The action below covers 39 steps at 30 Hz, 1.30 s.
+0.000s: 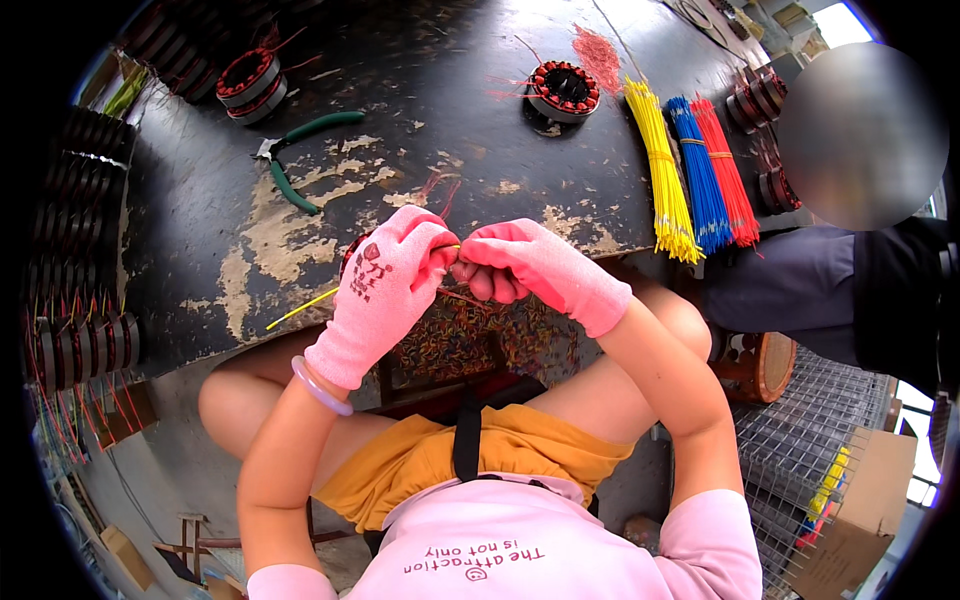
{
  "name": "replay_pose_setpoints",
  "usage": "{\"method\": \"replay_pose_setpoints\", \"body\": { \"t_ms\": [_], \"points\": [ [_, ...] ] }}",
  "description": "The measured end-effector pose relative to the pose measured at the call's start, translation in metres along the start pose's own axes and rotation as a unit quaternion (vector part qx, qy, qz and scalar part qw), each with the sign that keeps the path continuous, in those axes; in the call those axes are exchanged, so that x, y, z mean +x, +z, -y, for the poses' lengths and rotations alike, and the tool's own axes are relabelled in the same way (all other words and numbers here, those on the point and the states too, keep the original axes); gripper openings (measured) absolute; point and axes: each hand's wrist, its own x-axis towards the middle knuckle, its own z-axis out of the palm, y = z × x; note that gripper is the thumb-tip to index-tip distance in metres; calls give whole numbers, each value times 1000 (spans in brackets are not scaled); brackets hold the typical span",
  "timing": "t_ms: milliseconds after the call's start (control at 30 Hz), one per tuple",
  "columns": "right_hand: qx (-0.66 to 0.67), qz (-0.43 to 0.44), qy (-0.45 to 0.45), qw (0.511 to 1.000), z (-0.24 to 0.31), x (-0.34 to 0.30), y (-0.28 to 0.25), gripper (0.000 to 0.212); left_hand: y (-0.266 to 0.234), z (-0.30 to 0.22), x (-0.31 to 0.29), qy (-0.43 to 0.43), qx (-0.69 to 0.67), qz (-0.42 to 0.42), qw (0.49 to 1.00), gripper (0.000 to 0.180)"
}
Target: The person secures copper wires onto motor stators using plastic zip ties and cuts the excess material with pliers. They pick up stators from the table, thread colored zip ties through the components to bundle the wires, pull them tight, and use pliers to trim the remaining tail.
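Observation:
Both my hands wear pink gloves and meet fingertip to fingertip over the near table edge. My left hand (392, 268) is closed round a thin yellow wire (300, 309), whose long tail sticks out to the left below it. A short yellow end shows between the two hands, where my right hand (540, 264) pinches it with curled fingers. Behind my left hand sits a wound stator, mostly hidden, with only a dark red edge visible. Fine red leads (437, 192) rise beyond the left fingers, and another reddish lead runs below the fingertips.
Green-handled cutters (290, 190) lie open on the worn black table (420, 110). Two stators (563, 92) (251, 84) stand farther back. Yellow (660, 165), blue (698, 170) and red (727, 165) wire bundles lie right. Stacked stators line the left; a person (790, 290) sits right.

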Motion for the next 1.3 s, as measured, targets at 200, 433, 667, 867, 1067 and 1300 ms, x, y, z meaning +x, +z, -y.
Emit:
{"method": "replay_pose_setpoints", "body": {
  "t_ms": [200,433,667,867,1067,1300],
  "points": [
    [-541,-252,-366,714,-9,-9,16,14,-1,-3,0,-6,14,-2,1000,10],
    [-43,-169,-71,982,3,7,16,20,0,-3,0,-2,9,-5,1000,10],
    [-338,-223,-221,887,-6,-4,22,18,-1,-4,-2,-15,4,8,1000,9],
    [-194,-133,-143,961,-9,-12,15,17,-1,-1,-1,0,6,1,1000,10],
    [-423,-175,-239,856,-2,-4,12,18,-2,-3,0,-3,8,2,1000,10],
    [-302,-184,-113,928,6,-12,16,24,0,-3,-1,-11,3,8,1000,12]
  ]
}}
